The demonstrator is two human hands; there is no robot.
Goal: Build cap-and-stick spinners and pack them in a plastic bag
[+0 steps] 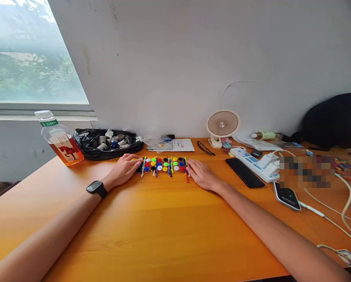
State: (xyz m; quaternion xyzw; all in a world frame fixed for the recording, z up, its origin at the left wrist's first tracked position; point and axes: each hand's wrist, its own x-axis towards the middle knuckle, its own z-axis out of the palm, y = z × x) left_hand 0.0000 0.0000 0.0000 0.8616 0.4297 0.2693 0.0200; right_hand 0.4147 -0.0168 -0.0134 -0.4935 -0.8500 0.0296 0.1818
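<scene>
between your left hand (126, 168) and right hand (204, 174), both laid out loosely, ungrasping, the discs (165, 165) run sideways, sticks (156, 167) crossing them, one end near each hand.

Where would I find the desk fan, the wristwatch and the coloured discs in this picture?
Desk fan (223, 123): head view, on its round front grille.
Wristwatch (94, 187): head view, on its dark face.
Coloured discs (165, 164): head view, on a green disc near the row's middle.
</scene>
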